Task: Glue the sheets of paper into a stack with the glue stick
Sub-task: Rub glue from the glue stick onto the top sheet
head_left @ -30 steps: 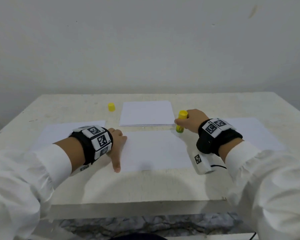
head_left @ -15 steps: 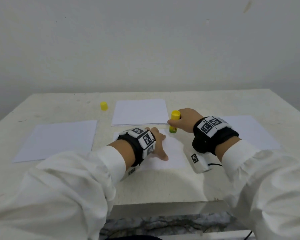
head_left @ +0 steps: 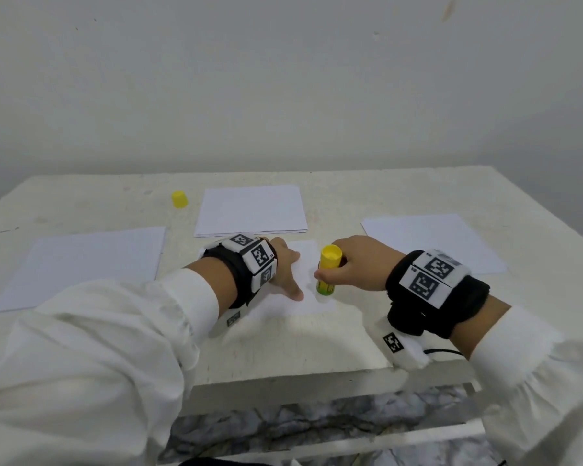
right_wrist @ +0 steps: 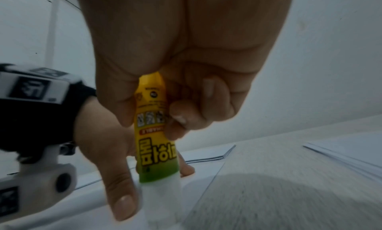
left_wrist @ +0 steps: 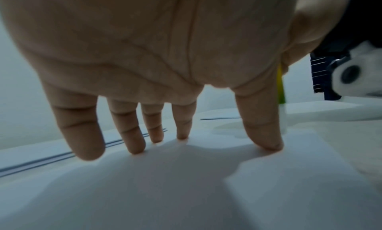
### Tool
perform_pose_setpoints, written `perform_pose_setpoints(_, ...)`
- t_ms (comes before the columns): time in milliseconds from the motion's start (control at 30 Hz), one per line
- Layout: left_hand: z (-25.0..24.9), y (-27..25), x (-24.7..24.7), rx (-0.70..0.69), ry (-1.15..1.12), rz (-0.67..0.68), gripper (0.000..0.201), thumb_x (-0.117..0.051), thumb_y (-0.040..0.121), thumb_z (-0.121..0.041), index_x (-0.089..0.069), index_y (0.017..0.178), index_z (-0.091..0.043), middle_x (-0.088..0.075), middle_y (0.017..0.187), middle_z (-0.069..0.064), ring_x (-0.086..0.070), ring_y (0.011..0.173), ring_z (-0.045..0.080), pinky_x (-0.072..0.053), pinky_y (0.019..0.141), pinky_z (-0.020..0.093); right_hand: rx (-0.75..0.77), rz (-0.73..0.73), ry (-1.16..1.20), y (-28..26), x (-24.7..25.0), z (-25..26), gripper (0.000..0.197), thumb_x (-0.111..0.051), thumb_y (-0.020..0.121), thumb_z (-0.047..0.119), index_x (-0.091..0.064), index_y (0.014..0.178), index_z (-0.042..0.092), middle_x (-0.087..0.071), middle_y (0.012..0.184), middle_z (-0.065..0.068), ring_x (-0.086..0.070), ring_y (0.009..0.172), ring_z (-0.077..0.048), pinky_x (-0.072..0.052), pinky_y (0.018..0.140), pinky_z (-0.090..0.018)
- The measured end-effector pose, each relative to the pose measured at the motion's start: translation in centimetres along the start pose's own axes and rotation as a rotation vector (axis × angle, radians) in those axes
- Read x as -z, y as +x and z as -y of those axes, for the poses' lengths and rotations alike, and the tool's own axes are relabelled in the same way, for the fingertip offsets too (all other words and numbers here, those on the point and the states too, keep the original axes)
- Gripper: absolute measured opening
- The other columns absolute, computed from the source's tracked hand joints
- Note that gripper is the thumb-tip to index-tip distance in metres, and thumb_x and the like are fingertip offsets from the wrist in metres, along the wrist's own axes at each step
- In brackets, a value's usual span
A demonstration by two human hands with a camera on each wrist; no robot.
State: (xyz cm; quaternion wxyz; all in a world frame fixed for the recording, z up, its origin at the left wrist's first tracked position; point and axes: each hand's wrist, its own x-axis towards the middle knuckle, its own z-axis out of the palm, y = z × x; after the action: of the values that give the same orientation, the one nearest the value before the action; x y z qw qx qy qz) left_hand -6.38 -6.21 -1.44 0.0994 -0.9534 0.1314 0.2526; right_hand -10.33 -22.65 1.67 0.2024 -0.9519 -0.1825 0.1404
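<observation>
— Anything readable from where you stand?
— Only the glue stick [right_wrist: 155, 135] in the right hand [right_wrist: 181, 66]: big Korean letters below the fingers, smaller print too blurred.

the left hand [head_left: 285, 269] and its wristband hide much of the near sheet [head_left: 308, 264]; the glue stick [right_wrist: 155, 135] tip blurs white against the paper

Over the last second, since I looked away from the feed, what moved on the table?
The left hand slid from the near sheet's left edge toward its middle and presses it flat. The right hand, its grip unchanged, brought the glue stick from the sheet's far right corner nearer. The yellow cap, paper stack and side sheets stayed.
</observation>
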Motion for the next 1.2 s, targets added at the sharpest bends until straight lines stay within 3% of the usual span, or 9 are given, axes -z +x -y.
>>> perform_pose_setpoints(133, 0.0, -0.4, 0.1, 0.0, -0.009, 0.001, 0.099, -0.058, 0.078, -0.068, -0.01, 0.153, -0.026, -0.013, 0.157, 0.005, -0.02, 0.142, 0.031, -0.024, 0.114, 0.045, -0.047, 0.051, 0.056, -0.9, 0.3, -0.2, 0.031, -0.063, 0.086, 0.037, -0.056, 0.076, 0.009, -0.054, 0.068, 0.001, -0.047, 0.061, -0.011, -0.038, 0.06, -0.022)
perform_pose_setpoints(233, -0.1, -0.7, 0.1, 0.002, -0.015, -0.005, 0.097, -0.057, 0.079, -0.067, -0.01, 0.153, -0.026, -0.012, 0.157, 0.004, -0.018, 0.142, 0.031, -0.023, 0.113, 0.044, -0.114, -0.003, 0.345, -1.2, 1.3, -1.4, 0.02, -0.066, 0.083, 0.027, -0.069, 0.086, 0.007, -0.065, 0.072, -0.001, -0.055, 0.06, -0.012, -0.041, 0.057, -0.024)
perform_pose_setpoints(333, 0.1, -0.7, -0.1, -0.018, -0.027, -0.015, 0.096, -0.059, 0.077, -0.067, -0.017, 0.151, -0.023, -0.02, 0.155, 0.006, -0.025, 0.14, 0.032, -0.027, 0.113, 0.046, -0.187, -0.146, 0.647, -0.4, 2.1, -3.5, 0.016, -0.066, 0.082, 0.009, -0.062, 0.096, 0.015, -0.071, 0.084, -0.004, -0.064, 0.072, -0.016, -0.038, 0.055, -0.025)
perform_pose_setpoints(467, 0.5, -1.0, -0.4, -0.042, -0.067, -0.05, 0.096, -0.066, 0.075, -0.063, -0.02, 0.15, -0.026, -0.025, 0.153, 0.005, -0.029, 0.138, 0.029, -0.029, 0.112, 0.044, -0.253, -0.268, 0.848, 2.2, 1.9, -4.4, 0.027, -0.055, 0.089, 0.003, -0.052, 0.114, 0.013, -0.06, 0.089, -0.003, -0.059, 0.08, -0.016, -0.039, 0.061, -0.027)
perform_pose_setpoints(567, 0.5, -1.4, -0.6, -0.038, -0.127, -0.079, 0.09, -0.07, 0.074, -0.059, -0.027, 0.148, -0.031, -0.025, 0.152, 0.0, -0.03, 0.137, 0.027, -0.03, 0.11, 0.043, -0.302, -0.359, 0.956, 4.3, 1.4, -4.3, 0.033, -0.06, 0.087, 0.001, -0.049, 0.116, 0.014, -0.053, 0.089, -0.006, -0.054, 0.082, -0.022, -0.045, 0.068, -0.033)
perform_pose_setpoints(767, 0.1, -1.9, -1.0, -0.009, -0.174, -0.103, 0.074, -0.069, 0.074, -0.056, -0.04, 0.138, -0.032, -0.035, 0.139, 0.001, -0.042, 0.126, 0.024, -0.039, 0.101, 0.039, -0.464, -0.323, 0.398, 6.5, 1.4, -4.7, 0.048, -0.071, 0.08, 0.008, -0.052, 0.123, 0.008, -0.055, 0.12, -0.01, -0.053, 0.112, -0.03, -0.038, 0.082, -0.028)
perform_pose_setpoints(1000, 0.5, -2.0, -1.4, -0.008, -0.118, -0.124, 0.06, -0.046, 0.088, -0.06, -0.035, 0.143, -0.039, -0.029, 0.151, 0.0, -0.024, 0.139, 0.024, -0.021, 0.11, 0.045, -0.537, -0.293, 0.335, 6.3, 0.9, -4.6, 0.063, -0.077, 0.075, 0.015, -0.045, 0.13, 0.008, -0.054, 0.125, -0.01, -0.053, 0.113, -0.029, -0.04, 0.087, -0.029)
perform_pose_setpoints(1100, 1.0, -2.4, -1.6, -0.021, -0.133, -0.141, 0.061, -0.045, 0.089, -0.059, -0.03, 0.145, -0.04, -0.024, 0.153, -0.001, -0.016, 0.142, 0.023, -0.017, 0.112, 0.045, -0.643, -0.208, 0.289, 5.0, 0.9, -4.2, 0.066, -0.078, 0.074, 0.032, -0.042, 0.12, 0.0, -0.054, 0.111, -0.011, -0.056, 0.105, -0.03, -0.045, 0.09, -0.035)
perform_pose_setpoints(1200, 2.6, -3.1, -2.0, -0.014, -0.227, -0.24, 0.052, -0.044, 0.093, -0.052, -0.034, 0.143, -0.04, -0.025, 0.152, -0.003, -0.018, 0.141, 0.022, -0.02, 0.112, 0.043, -0.591, 0.004, 0.256, 3.5, 0.8, -2.2, 0.033, -0.067, 0.085, 0.035, -0.048, 0.081, 0.008, -0.052, 0.077, -0.005, -0.051, 0.067, -0.02, -0.041, 0.06, -0.027)
